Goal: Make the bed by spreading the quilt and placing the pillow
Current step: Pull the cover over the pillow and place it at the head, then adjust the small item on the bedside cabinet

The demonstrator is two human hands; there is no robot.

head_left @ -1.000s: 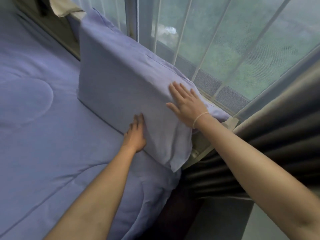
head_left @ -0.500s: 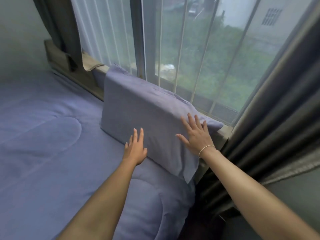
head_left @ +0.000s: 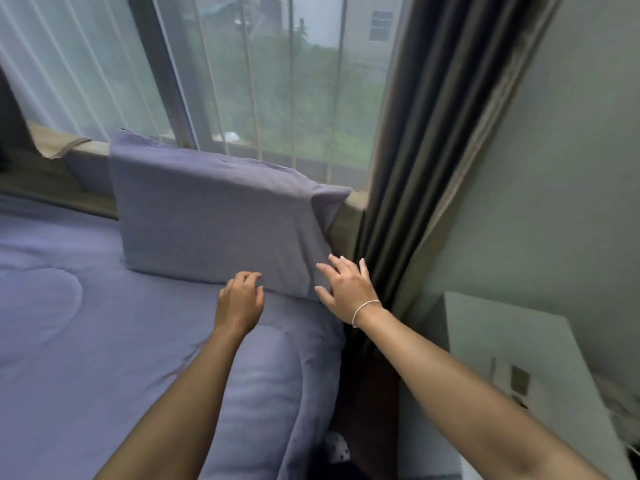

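Observation:
A lavender pillow (head_left: 214,216) leans upright against the window sill at the head of the bed. The matching lavender quilt (head_left: 104,358) lies spread flat over the mattress below it. My left hand (head_left: 239,303) hovers over the quilt just below the pillow's lower edge, fingers loosely curled, holding nothing. My right hand (head_left: 346,289), with a thin bracelet at the wrist, is at the pillow's lower right corner with fingers spread, empty; whether it touches the pillow is unclear.
A barred window (head_left: 277,81) with a sheer curtain rises behind the pillow. Dark curtains (head_left: 415,150) hang at the right, beside the bed's edge. A white cabinet (head_left: 502,358) stands by the wall at the lower right. The wooden sill (head_left: 62,147) runs left.
Both hands have drawn back off the pillow's face toward its lower edge. My left fingers have curled. The view has tilted up and pulled away from the pillow.

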